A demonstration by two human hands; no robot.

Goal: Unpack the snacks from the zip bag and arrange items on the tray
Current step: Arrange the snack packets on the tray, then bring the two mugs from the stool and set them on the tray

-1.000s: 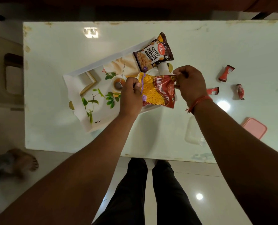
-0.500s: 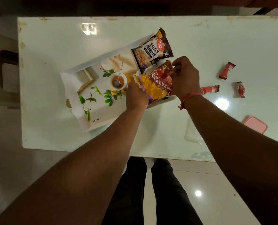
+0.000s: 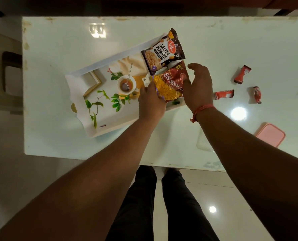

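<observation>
Glossy white table point(image 3: 61, 140) lies under our arms. Nearest, our left hand point(image 3: 150, 100) pinches the near left edge of the aloo bhujia packet point(image 3: 170, 84); our right hand point(image 3: 197, 87) rests on its right side, fingers loosely spread. That packet lies on the printed tray point(image 3: 99, 108), at its right end. Just beyond, touching it, the salted peanuts packet point(image 3: 163, 53) lies on the tray's far corner. Off right, three red sachets point(image 3: 224, 94) and a pink lid point(image 3: 270, 134) lie on the table.
</observation>
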